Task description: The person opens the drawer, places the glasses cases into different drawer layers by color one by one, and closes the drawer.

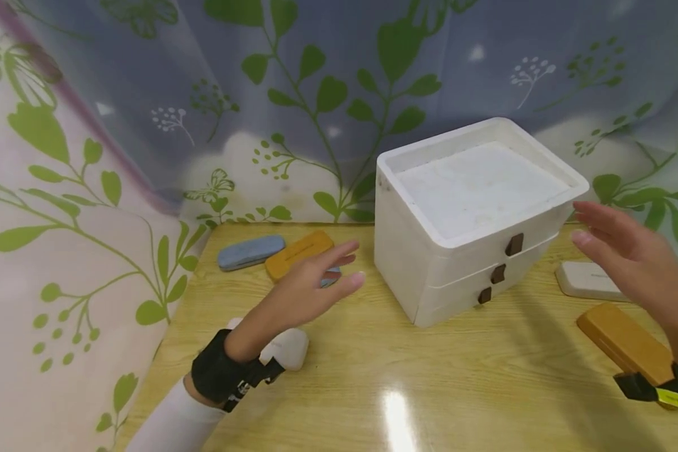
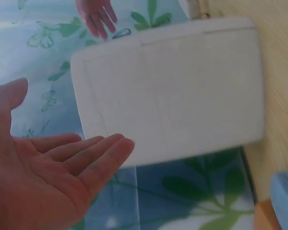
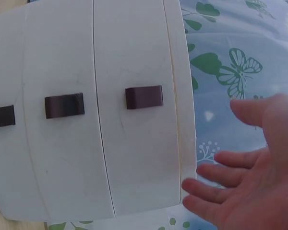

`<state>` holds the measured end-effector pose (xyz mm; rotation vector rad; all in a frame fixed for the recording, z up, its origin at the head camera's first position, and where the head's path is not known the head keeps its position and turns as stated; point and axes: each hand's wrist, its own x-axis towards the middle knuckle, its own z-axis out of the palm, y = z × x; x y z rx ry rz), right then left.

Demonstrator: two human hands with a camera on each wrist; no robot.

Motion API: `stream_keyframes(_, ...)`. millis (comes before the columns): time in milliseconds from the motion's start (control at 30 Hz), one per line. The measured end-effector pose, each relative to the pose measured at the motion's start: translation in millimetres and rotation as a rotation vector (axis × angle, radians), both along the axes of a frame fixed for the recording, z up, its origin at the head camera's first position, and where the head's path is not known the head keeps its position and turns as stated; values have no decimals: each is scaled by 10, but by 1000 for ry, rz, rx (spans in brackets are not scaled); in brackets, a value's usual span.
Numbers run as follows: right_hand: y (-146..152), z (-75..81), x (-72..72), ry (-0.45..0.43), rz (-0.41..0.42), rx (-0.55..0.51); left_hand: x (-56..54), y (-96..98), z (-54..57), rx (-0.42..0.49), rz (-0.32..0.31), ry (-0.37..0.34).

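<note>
A white three-drawer box (image 1: 407,251) with a recessed tray top stands on the wooden table, its drawers closed. Dark brown pull tabs (image 3: 144,97) stick out from the drawer fronts. To the left of the box hangs my left hand (image 1: 302,282), fingers extended, holding nothing; its palm faces the box's plain side (image 2: 177,91) in the left wrist view. My right hand (image 1: 635,257) is raised at the box's right front corner, thumb and fingers apart, also without anything in it. Its fingertips overlap the box's edge in the right wrist view.
Behind my left hand lie a blue case (image 1: 251,252) and an orange case (image 1: 294,251), with another blue one partly hidden. A white case (image 1: 288,349) sits under my left wrist. On the right are a white case (image 1: 584,280) and an orange case (image 1: 621,339). Leaf-patterned curtains (image 1: 316,81) back the table.
</note>
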<state>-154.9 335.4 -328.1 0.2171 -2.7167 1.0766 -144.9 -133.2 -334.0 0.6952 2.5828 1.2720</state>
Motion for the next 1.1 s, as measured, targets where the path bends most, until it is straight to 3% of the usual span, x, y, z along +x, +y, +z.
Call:
stream_keyframes(233, 28, 112, -180, -114, -118, -33, -114, 228, 84, 84, 28, -11)
stream_keyframes(500, 102, 130, -465, -111, -138, -70, -247, 427, 106, 162, 73, -20)
stream_keyframes(733, 146, 129, -615, -159, -130, -120, -300, 587, 95, 213, 92, -67)
stream_keyframes(967, 170, 121, -757, -203, -111, -199, -366, 743, 60, 165, 140, -59)
stream_keyframes(1100, 193, 134, -815, -211, -109, -184, -412, 829, 56, 126, 152, -34)
